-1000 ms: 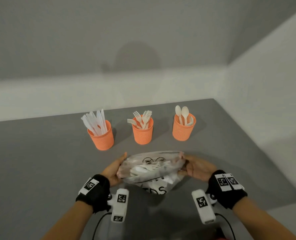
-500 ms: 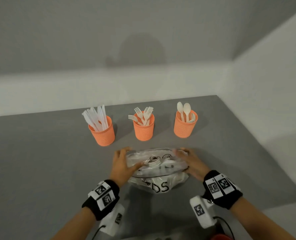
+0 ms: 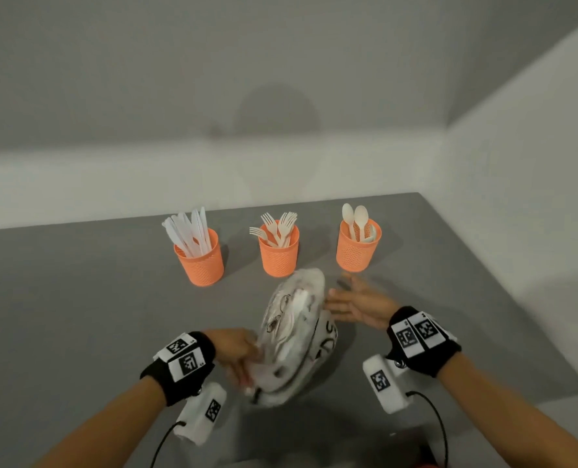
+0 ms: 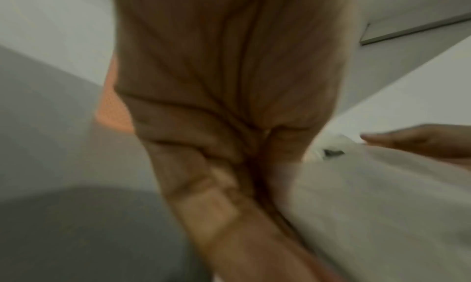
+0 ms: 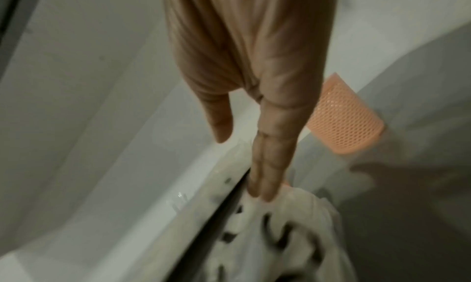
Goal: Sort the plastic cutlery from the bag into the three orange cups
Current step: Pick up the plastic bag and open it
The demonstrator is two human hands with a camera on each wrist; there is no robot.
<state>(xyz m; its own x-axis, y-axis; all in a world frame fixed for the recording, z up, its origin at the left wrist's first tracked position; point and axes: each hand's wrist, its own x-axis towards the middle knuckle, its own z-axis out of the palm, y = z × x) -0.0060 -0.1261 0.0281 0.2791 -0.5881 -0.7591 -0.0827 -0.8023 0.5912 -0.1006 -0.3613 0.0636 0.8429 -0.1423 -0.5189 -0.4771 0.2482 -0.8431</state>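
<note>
We cannot make out the cutlery inside the bag (image 3: 296, 332), smeared by motion blur. The left hand (image 3: 236, 352) has its fingertips hidden behind the bag; its wrist view is blurred too.

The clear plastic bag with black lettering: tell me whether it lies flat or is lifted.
Lifted and tilted. The clear plastic bag stands on end, gripped low by the left hand; the right hand is open beside it.

A grey table (image 3: 78, 315) stands against pale walls (image 3: 280, 79).
</note>
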